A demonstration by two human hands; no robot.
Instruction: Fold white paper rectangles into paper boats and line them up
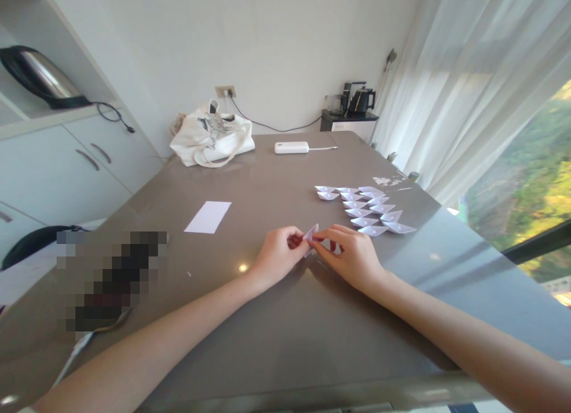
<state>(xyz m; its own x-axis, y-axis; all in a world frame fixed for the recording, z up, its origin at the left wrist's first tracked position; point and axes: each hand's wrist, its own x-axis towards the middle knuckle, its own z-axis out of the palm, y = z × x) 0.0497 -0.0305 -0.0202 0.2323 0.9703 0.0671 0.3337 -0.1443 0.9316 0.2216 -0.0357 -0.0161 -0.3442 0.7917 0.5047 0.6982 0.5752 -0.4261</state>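
Between my hands, just above the table, is a small folded white paper boat [311, 233]. My left hand [281, 251] pinches its left side, thumb and fingers closed on the paper. From the other side, my right hand [350, 251] grips the same boat between thumb and fingertips. Several finished paper boats [358, 213] stand in rows beyond my right hand. Farther left, a flat white sheet of paper [208, 217] lies on the brown table [250, 193].
A white bag [214, 140] and a white power bank [291, 147] with a short cable sit at the back. Torn paper scraps [389, 181] lie near the right edge. At the left is a blurred-out device [118, 282] with a cable. Sheer curtains [446, 85] hang at the right.
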